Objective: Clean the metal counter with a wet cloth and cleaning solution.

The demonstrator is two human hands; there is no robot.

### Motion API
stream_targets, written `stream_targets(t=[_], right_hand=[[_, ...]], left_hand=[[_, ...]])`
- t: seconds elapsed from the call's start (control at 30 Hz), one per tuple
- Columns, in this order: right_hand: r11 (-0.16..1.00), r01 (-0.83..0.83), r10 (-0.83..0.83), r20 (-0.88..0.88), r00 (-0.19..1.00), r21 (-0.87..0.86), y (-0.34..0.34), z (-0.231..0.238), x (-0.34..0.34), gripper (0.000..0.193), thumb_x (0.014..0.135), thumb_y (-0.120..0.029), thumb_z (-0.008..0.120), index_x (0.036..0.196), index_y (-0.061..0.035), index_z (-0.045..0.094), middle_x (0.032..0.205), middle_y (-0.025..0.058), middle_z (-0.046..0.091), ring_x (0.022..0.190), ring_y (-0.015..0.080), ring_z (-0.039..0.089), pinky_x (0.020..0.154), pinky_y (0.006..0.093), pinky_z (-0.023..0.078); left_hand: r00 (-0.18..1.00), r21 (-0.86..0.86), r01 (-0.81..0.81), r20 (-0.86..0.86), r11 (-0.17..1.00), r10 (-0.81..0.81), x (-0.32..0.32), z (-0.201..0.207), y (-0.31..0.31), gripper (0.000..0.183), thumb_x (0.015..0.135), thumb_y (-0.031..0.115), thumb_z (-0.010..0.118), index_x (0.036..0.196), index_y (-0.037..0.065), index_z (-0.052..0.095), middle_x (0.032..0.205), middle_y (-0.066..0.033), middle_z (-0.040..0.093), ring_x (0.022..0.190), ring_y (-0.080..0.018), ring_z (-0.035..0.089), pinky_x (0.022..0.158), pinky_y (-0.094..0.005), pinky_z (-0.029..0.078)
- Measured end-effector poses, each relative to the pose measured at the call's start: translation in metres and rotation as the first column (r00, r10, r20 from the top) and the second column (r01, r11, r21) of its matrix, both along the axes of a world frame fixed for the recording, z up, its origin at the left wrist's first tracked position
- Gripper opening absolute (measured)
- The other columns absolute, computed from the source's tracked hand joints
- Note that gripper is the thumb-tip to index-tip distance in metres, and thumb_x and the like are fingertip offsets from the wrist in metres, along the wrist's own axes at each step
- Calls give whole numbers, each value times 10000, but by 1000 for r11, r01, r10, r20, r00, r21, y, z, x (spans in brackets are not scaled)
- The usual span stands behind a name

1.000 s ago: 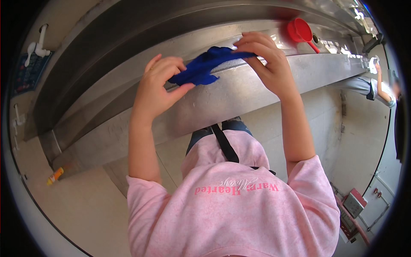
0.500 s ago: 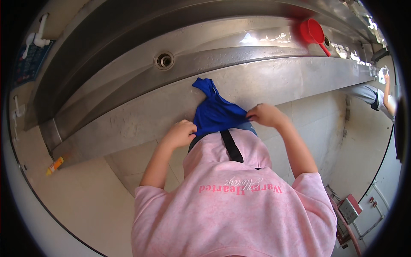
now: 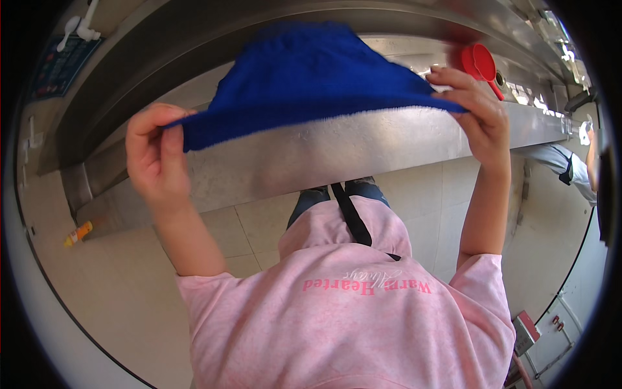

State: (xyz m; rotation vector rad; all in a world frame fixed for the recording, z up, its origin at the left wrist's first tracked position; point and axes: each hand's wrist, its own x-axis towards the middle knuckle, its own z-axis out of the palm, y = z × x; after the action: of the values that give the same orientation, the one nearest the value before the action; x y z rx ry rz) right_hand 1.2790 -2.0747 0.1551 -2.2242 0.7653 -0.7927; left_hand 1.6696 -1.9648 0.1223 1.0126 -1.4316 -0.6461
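A blue cloth (image 3: 304,78) is spread wide in the air above the front ledge of a long metal sink (image 3: 285,155). My left hand (image 3: 159,146) pinches one corner between thumb and fingers. At the opposite corner, my right hand (image 3: 476,110) grips the cloth in the same way. The near edge runs nearly taut between both hands, while the far part hangs over the basin and hides much of it, including the drain.
A red dipper (image 3: 478,61) lies in the basin at the far right. On the floor at left is a yellow-orange bottle (image 3: 79,233). Another person (image 3: 570,165) stands by the sink's right end. A white pipe fitting (image 3: 85,27) is on the left wall.
Both hands have lifted the blue cloth up and away from my waist and moved farther apart. The cloth has gone from hanging against the ledge to stretched wide over the sink.
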Motion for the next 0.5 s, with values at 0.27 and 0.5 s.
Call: stream_targets(t=[0.27,0.5], right_hand=[[955,179,-123,-235,964,236,3,-10,4,165,860,-24,596,1004,28,657,916,116,686,853,194,628,799,293,488],[925,207,-205,-41,978,317,-19,-52,-1,178,902,-31,604,1060,41,640,932,64,673,866,116,598,806,242,476]], left_hand=[[992,234,-121,50,965,112,3,-8,-10,124,952,30,544,1064,7,592,983,-34,598,874,-84,555,797,-215,438],[988,298,-124,127,946,89,4,-11,-30,145,959,36,523,1085,27,594,950,7,576,853,-56,510,792,-200,420]])
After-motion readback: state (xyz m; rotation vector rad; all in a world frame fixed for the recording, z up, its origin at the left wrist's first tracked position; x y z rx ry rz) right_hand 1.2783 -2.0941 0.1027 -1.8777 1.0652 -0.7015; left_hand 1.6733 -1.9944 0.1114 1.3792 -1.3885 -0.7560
